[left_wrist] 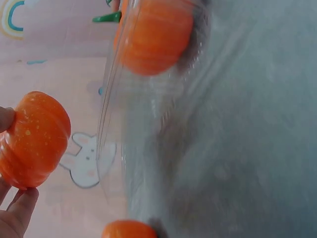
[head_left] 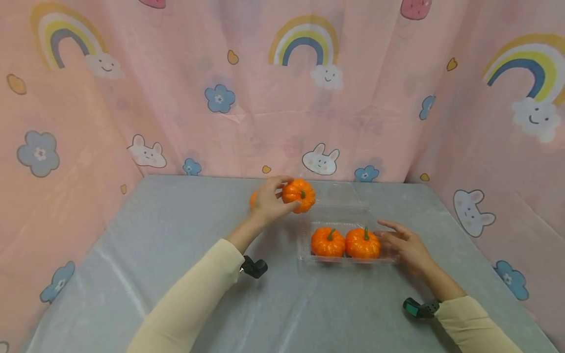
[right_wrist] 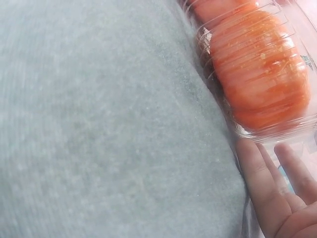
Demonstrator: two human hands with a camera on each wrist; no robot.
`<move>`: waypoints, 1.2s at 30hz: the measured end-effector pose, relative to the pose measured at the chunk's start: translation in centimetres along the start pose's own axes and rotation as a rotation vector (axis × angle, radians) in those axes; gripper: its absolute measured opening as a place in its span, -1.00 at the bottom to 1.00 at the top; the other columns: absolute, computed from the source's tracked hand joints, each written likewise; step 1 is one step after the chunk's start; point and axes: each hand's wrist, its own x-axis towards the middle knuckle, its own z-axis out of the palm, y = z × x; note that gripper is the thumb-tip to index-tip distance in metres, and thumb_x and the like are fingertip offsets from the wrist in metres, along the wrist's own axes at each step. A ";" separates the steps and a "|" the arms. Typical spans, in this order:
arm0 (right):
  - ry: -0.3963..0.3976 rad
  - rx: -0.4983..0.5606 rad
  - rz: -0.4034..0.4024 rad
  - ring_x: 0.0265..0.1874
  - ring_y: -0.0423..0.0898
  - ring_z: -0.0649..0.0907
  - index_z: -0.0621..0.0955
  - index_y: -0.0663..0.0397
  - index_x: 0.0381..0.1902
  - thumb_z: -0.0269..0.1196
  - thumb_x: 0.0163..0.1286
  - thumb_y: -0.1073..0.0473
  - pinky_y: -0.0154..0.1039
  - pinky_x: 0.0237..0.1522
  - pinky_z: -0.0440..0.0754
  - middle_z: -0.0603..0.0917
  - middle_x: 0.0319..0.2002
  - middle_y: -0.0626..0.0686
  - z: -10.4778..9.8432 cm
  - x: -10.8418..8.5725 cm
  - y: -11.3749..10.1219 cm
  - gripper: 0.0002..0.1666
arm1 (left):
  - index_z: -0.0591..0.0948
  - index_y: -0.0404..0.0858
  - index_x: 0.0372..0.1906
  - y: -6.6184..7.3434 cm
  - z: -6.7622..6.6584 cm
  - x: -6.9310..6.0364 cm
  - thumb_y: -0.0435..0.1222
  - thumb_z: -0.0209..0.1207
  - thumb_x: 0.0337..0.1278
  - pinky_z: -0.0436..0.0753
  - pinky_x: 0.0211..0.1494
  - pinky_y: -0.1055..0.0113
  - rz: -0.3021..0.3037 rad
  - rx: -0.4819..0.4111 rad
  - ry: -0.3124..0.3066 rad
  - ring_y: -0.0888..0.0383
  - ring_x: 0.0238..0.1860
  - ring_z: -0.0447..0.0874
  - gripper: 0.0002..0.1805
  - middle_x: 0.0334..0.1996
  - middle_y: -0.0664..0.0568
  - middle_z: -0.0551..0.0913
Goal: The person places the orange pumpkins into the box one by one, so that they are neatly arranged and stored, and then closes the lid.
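Observation:
My left hand point(head_left: 268, 202) holds a small orange toy pumpkin point(head_left: 302, 196) with a green stem between thumb and fingers, raised above the table. In the left wrist view the same pumpkin point(left_wrist: 37, 141) shows its side, gripped from above and below. A clear plastic clamshell box point(head_left: 304, 257) lies with its lid folded back, and two more pumpkins, a left one point(head_left: 328, 242) and a right one point(head_left: 363, 243), sit in it side by side. My right hand point(head_left: 405, 247) is at the box's right end, fingers extended; whether they touch the wall I cannot tell.
Another pumpkin point(head_left: 253, 200) is on the table behind my left hand, mostly hidden by it. The box's transparent lid point(head_left: 340, 193) lies toward the back. A grey cloth covers the table point(head_left: 176, 220), and a pink printed curtain point(head_left: 265, 122) stands around its back and sides.

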 end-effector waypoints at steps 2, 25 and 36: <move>0.002 0.000 -0.007 -0.23 -0.33 0.71 0.25 0.05 0.42 0.06 0.48 -0.05 -0.33 -0.35 0.69 0.64 -0.16 -0.50 0.1 0.0 0.0 -0.35 | 0.54 -0.22 0.15 0.3 0.6 0.0 -0.33 0.41 -0.14 0.61 0.17 0.17 0.004 -0.006 -0.013 -0.03 0.11 0.52 -0.39 0.13 -0.06 0.56; 0.004 0.007 0.005 -0.20 -0.32 0.70 0.26 0.01 0.42 0.08 0.47 -0.08 -0.31 -0.19 0.69 0.64 -0.13 -0.47 0.1 0.0 0.3 -0.34 | 0.53 -0.15 0.21 2.4 6.4 1.1 -0.28 0.41 -0.07 0.58 0.20 0.31 0.007 0.010 -0.212 0.07 0.15 0.54 -0.38 0.17 -0.01 0.54; -0.002 -0.003 -0.024 -0.21 -0.31 0.70 0.31 -0.02 0.39 0.06 0.48 -0.05 -0.31 -0.21 0.69 0.65 -0.11 -0.45 0.0 -0.1 0.1 -0.41 | 0.53 -0.13 0.22 3.0 8.5 1.7 -0.30 0.41 -0.06 0.58 0.13 0.38 -0.007 0.065 -0.229 0.10 0.06 0.53 -0.38 0.16 0.01 0.55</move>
